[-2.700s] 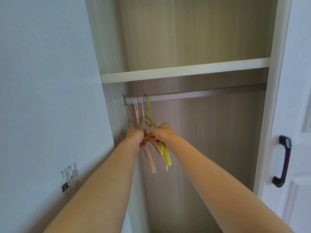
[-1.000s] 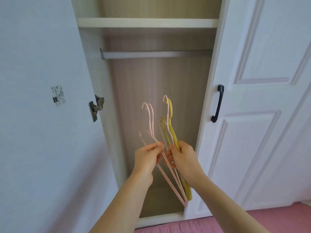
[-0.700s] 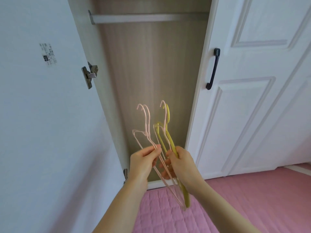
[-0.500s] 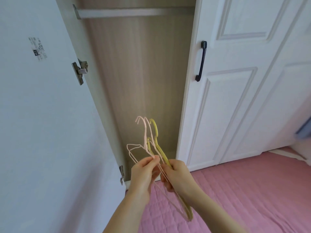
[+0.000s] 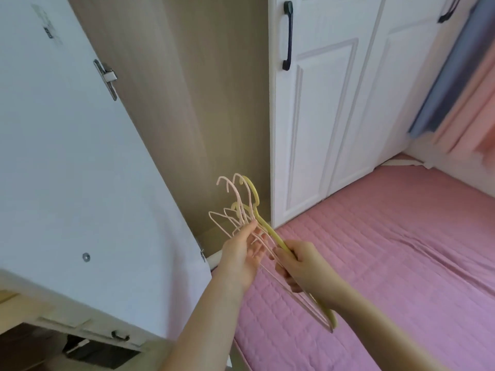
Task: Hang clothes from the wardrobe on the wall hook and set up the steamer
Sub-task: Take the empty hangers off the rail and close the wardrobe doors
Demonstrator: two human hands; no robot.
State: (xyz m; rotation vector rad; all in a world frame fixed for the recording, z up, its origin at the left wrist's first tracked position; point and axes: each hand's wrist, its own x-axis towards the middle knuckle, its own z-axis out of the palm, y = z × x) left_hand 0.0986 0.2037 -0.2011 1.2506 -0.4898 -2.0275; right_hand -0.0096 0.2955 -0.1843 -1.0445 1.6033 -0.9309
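A: Hands?

B: Right hand [image 5: 300,266] clenched round the hangers [image 5: 257,223], low on the bundle. One yellow, several thin pink. Left hand [image 5: 242,253] just beside it, palm up, fingers nearly straight, tips touching the pink wires. Sorting rather than gripping, I'd judge.

A: Which way does the bundle lie?

B: Long axis slanted: hooks up and away from the person, toward the open wardrobe [image 5: 214,116]; lower ends down past the right wrist, over the pink mat [image 5: 388,263]. Hooks bunched together, all curling left.

A: Any clothes on them?

B: None. Bare. No garment visible inside the wardrobe in the part shown. Blue and pink fabric [image 5: 455,89] hangs at the far right edge, blurred; curtain or clothing, cannot tell.

A: Wall hook? Steamer?

B: Neither in view. So direction to the hook is unknown from here.

A: What does the next move turn on?

B: My reading: the right hand carries the weight, so it is the one to move the bundle. The left is nearer the hook ends and free to peel one hanger off. Thin wires look tangle-prone; separating them near the necks seems safer than pulling from below.

A: Progress?

B: Early. Hangers out, nothing hung.
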